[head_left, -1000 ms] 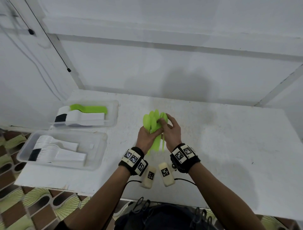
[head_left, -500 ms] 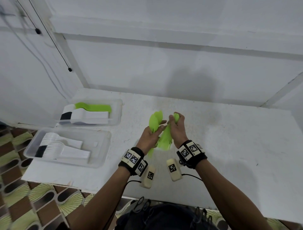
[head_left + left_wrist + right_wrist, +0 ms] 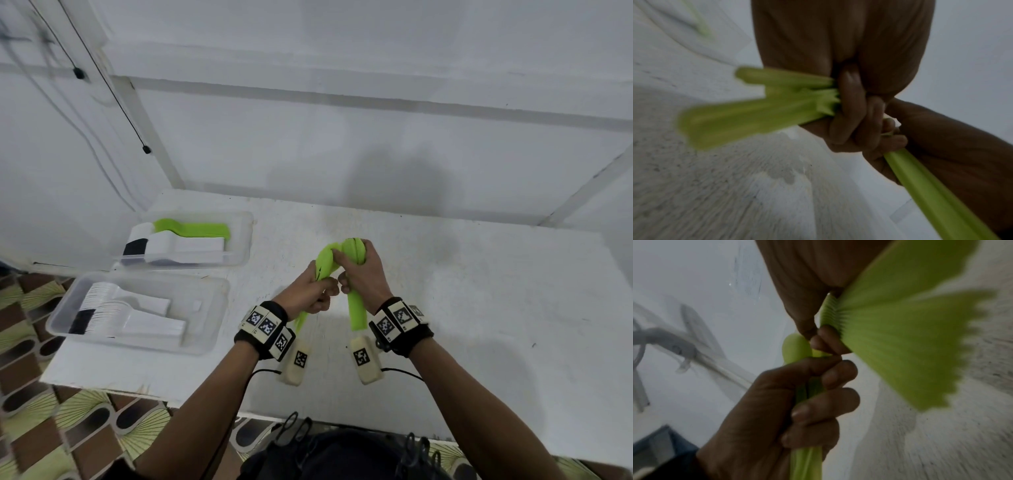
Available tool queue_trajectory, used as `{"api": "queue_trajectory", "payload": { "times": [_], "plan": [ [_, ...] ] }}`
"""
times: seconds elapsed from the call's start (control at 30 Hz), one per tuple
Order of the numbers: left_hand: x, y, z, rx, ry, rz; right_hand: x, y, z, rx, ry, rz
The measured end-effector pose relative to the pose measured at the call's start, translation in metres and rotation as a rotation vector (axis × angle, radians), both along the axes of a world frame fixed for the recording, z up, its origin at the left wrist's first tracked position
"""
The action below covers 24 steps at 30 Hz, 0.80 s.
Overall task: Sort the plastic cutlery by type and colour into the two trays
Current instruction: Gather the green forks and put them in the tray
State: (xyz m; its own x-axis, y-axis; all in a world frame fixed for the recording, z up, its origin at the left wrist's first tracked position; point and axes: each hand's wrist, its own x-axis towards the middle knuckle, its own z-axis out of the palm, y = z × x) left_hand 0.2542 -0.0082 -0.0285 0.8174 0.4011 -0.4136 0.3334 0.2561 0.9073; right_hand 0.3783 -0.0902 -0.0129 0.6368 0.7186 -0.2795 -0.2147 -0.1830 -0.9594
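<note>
Both hands hover over the middle of the white table (image 3: 479, 308), each gripping part of a bunch of green plastic cutlery. My left hand (image 3: 313, 291) curls round a few green pieces (image 3: 325, 263), whose rounded heads point away from me. In the left wrist view those pieces (image 3: 740, 116) are blurred. My right hand (image 3: 364, 274) grips a thicker green stack (image 3: 356, 313) with its handles pointing toward me; in the right wrist view that stack (image 3: 900, 340) fans out. The knuckles of the two hands touch. Which type each green piece is cannot be made out.
Two clear trays sit at the table's left end. The far tray (image 3: 241, 240) holds a green stack (image 3: 195, 228) and a white stack (image 3: 185, 245). The near tray (image 3: 209, 308) holds white cutlery (image 3: 130, 315). The table's front edge runs just behind my wrists.
The green bunch was held upright between both hands with its heads fanned. It now lies split into two groups, one per hand, and the hands have tipped forward and lower.
</note>
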Motion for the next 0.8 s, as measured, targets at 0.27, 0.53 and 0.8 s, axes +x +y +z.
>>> {"api": "queue_trajectory", "payload": {
  "times": [0.27, 0.53, 0.8],
  "plan": [
    [0.005, -0.018, -0.007, 0.155, -0.163, 0.223, 0.003, 0.008, -0.006, -0.167, -0.181, -0.124],
    [0.010, -0.020, -0.022, 0.382, -0.079, 0.387, -0.012, 0.012, -0.017, -0.098, -0.191, -0.124],
    [0.005, -0.020, -0.027, 0.218, -0.089, 0.402, -0.017, 0.013, -0.026, -0.149, -0.168, -0.111]
  ]
}}
